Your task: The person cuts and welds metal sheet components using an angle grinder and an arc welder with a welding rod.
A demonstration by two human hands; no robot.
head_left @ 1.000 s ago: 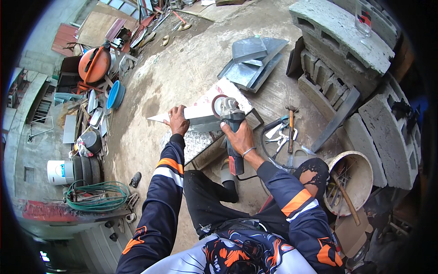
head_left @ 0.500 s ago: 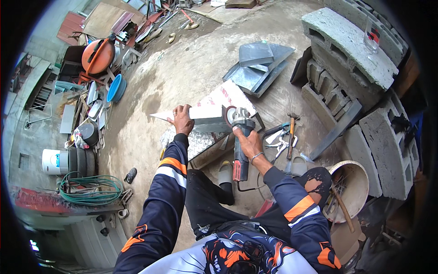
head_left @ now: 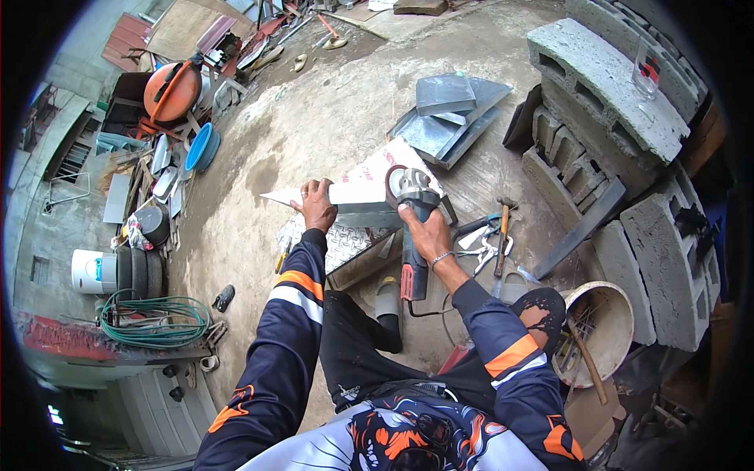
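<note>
My left hand (head_left: 316,206) is closed over the upper edge of a bent sheet-metal piece (head_left: 363,193), which has a pale top face, a grey side and a pointed left end. In my right hand (head_left: 429,235) is a corded angle grinder (head_left: 414,269), black and grey with a red lower end. Its round disc lies at the right end of the metal piece; whether they touch I cannot tell. Below the work is a patterned metal plate (head_left: 355,243), and a white sheet with red print (head_left: 399,159) shows behind it.
Folded grey metal pieces (head_left: 452,118) lie beyond the work. To the right are a hammer (head_left: 502,238), concrete blocks (head_left: 601,82) and a bucket of tools (head_left: 620,312). A green hose (head_left: 157,323), a blue basin (head_left: 201,147) and an orange drum (head_left: 172,91) stand at left.
The grinder and my right hand have shifted slightly away from me, with the disc now higher against the metal piece's right end. My left hand keeps its hold.
</note>
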